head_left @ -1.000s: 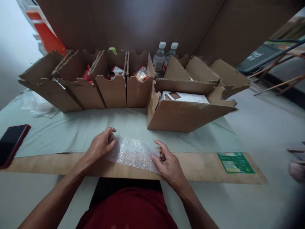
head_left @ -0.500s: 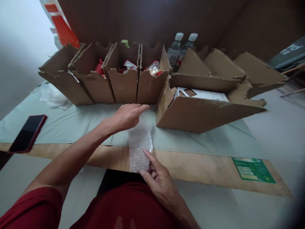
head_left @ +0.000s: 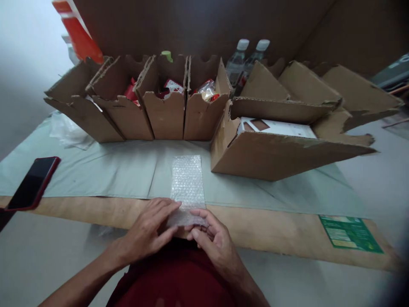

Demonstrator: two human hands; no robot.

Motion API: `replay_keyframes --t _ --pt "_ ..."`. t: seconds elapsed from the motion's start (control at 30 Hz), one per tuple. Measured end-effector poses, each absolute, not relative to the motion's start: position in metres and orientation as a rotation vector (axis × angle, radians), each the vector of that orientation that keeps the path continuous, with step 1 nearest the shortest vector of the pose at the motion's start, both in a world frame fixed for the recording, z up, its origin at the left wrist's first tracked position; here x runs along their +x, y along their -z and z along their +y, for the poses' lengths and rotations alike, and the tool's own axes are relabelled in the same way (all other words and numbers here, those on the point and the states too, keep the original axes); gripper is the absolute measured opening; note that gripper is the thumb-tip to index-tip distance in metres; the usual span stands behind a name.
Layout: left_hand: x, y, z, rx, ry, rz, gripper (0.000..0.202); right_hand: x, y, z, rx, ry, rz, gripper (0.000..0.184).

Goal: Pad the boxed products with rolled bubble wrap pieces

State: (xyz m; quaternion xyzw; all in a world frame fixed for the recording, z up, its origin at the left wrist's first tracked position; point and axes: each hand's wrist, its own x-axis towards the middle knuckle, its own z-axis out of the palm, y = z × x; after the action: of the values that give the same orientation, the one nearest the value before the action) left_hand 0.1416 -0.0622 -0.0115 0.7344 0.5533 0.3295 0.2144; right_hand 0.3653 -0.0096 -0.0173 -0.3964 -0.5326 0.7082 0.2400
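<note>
A clear strip of bubble wrap (head_left: pixel 188 181) lies on the table, its long side running away from me. Its near end reaches the table's front edge, between my hands. My left hand (head_left: pixel 147 228) is at the left of that end, fingertips resting on the plastic and thumb apart from them. On the other side, my right hand (head_left: pixel 212 238) has its fingers curled around the near right corner, gripping it between thumb and fingers. Whether anything lies inside the near end of the wrap, I cannot tell.
Cardboard bins (head_left: pixel 168 115) with packets line the back. A larger cardboard box (head_left: pixel 281 157) holding a white box stands at right, two bottles (head_left: pixel 236 64) behind it. A phone (head_left: pixel 33 183) lies left, crumpled plastic (head_left: pixel 68 130) beyond it, a green printed sheet (head_left: pixel 349 233) right.
My left hand has come back from the far end of the bubble wrap to its near end. The right hand stays at the near right corner, its index finger now more curled.
</note>
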Motion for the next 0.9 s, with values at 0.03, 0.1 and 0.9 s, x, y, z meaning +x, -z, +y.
replay_keyframes --t 0.03,0.1,0.9 --pt "0.147 0.016 -0.059 1.983 -0.967 1.588 0.043 0.364 0.017 -0.009 -1.067 -1.909 -1.452 0.040" --pt "0.153 0.022 -0.048 1.827 -1.019 1.690 0.035 0.363 0.017 -0.008 -1.064 -1.801 -1.437 0.049" --pt "0.162 0.039 -0.030 1.481 -1.092 1.888 0.046 0.368 0.039 0.022 -0.840 -0.377 -2.389 0.041"
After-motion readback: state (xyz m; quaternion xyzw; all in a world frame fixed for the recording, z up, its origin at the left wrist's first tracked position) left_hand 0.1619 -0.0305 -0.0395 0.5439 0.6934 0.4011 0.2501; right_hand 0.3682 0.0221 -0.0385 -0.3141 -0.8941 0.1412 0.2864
